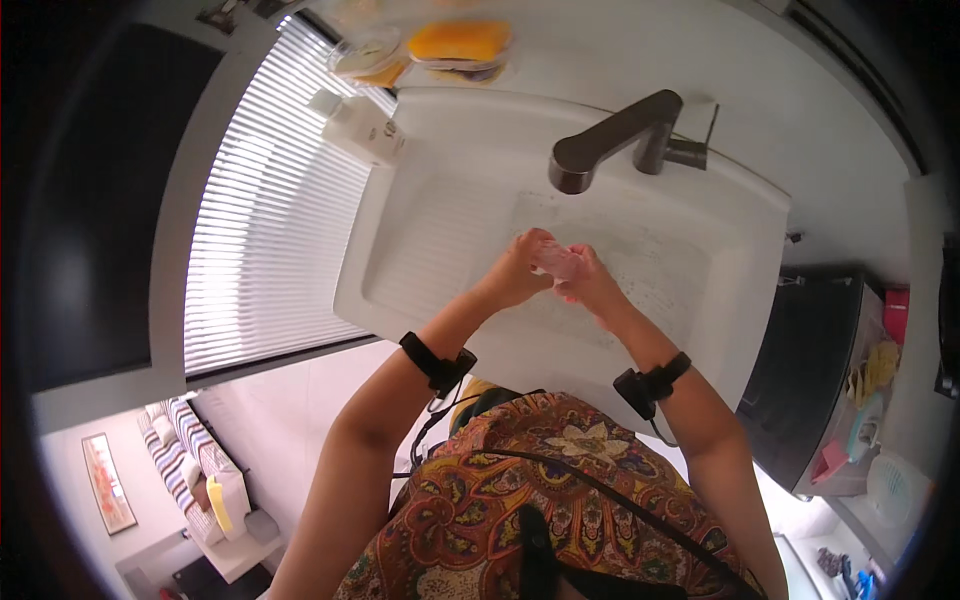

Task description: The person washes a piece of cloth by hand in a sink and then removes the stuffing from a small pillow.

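Over a white laundry sink point(427, 142), both hands meet around a small, pale pink, wet-looking soft item point(559, 259). My left hand point(519, 271) grips its left side with curled fingers. Its right side is in my right hand point(591, 283), where a brighter pink bit shows beneath the fingers. Fingers hide part of the item, so its exact kind is unclear. Below the hands, cloudy water with bubbles point(656, 274) lies in the basin. A dark single-lever faucet point(611, 139) reaches over the basin just beyond my hands.
A white bottle point(364, 129) stands at the sink's left back corner. Behind the sink sit a yellow-orange item point(459, 43) and a clear container point(367, 52). White blinds point(277, 217) border the left side. A dark cabinet-like unit point(802, 367) stands at right.
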The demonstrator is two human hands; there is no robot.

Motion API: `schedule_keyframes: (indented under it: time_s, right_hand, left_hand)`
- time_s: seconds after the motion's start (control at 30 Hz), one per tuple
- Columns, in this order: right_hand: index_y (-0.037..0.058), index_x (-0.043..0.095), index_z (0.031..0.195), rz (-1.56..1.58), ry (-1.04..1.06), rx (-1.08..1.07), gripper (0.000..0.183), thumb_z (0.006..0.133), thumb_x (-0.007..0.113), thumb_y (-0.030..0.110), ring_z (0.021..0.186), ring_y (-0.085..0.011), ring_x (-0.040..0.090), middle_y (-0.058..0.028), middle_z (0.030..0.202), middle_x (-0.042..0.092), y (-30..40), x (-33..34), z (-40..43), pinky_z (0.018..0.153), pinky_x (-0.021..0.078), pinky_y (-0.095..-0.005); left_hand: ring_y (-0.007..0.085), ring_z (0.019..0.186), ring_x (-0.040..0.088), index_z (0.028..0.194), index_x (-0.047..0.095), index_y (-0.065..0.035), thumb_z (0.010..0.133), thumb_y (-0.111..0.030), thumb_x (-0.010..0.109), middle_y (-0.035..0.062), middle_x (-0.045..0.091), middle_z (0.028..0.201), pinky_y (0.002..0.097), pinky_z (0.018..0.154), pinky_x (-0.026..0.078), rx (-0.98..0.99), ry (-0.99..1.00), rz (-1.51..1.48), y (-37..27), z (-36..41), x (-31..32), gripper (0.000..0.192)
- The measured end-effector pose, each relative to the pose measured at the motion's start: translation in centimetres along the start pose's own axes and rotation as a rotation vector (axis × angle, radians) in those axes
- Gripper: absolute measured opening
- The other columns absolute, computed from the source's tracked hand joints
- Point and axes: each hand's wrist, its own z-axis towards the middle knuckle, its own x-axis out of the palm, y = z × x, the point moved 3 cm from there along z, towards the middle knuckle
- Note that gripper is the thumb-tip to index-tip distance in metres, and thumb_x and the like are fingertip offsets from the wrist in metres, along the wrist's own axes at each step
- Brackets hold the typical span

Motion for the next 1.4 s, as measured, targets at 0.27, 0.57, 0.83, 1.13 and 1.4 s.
schedule_keyframes:
  time_s: [0.27, 0.57, 0.83, 1.13, 1.4]
  right_hand:
    - [0.0069, 0.054, 0.094, -0.192, 0.083, -0.174, 0.023, 0.073, 0.064, 0.005, 0.087, -0.0155, 0.054, -0.0033, 0.096, 0.055, 4.2, 2.9, -2.8, 0.072, 0.0455, -0.0280]
    - [0.0061, 0.056, 0.081, -1.125, 0.085, -0.900, 0.015, 0.069, 0.064, 0.004, 0.083, -0.0236, 0.056, -0.0083, 0.087, 0.055, 5.6, 14.7, -8.6, 0.071, 0.0466, -0.0298]
    - [0.0012, 0.058, 0.103, -0.198, 0.679, -0.256, 0.020, 0.085, 0.050, 0.004, 0.083, -0.0080, 0.055, -0.0037, 0.093, 0.061, -1.7, 38.7, -13.0, 0.071, 0.0451, -0.0228]
    - [-0.0048, 0.055, 0.099, 0.505, 1.602, 0.348, 0.036, 0.086, 0.044, 0.027, 0.100, -0.0334, 0.052, -0.0215, 0.103, 0.055, -6.9, 64.5, -22.9, 0.096, 0.0361, -0.0454]
    - [0.0027, 0.051, 0.104, -0.073, 1.698, 0.361, 0.029, 0.083, 0.049, 0.023, 0.101, -0.0287, 0.053, -0.0148, 0.104, 0.055, -10.1, 78.1, -19.0, 0.089, 0.0424, -0.0446]
  left_hand:
    - [0.0142, 0.087, 0.055, 0.107, 0.055, -0.0072, 0.084, -0.027, 0.053, 0.0055, 0.060, 0.098, 0.0319, 0.080, 0.039, -0.605, -0.079, -0.966, 3.0, -5.3, -4.0, 0.030]
    - [0.0187, 0.096, 0.053, 0.109, 0.051, -0.0016, 0.090, -0.022, 0.038, 0.0076, 0.058, 0.102, 0.0352, 0.083, 0.040, -0.283, -0.406, -1.658, 3.7, -17.3, -11.7, 0.030]
    - [0.0225, 0.080, 0.057, 0.078, 0.056, -0.0049, 0.078, -0.005, 0.052, 0.0114, 0.059, 0.087, 0.0354, 0.074, 0.042, -0.355, -0.692, -0.270, 4.6, -39.3, -20.2, 0.004]
    - [0.0282, 0.077, 0.057, 0.080, 0.053, -0.0036, 0.063, 0.003, 0.053, 0.0087, 0.056, 0.093, 0.0376, 0.064, 0.045, -0.071, -0.759, 0.473, 7.1, -57.4, -23.7, 0.018]
    - [0.0247, 0.068, 0.057, 0.081, 0.054, -0.0029, 0.068, -0.002, 0.055, 0.0089, 0.056, 0.082, 0.0335, 0.058, 0.046, -0.063, -1.057, 0.333, 16.6, -61.7, -33.3, 0.012]
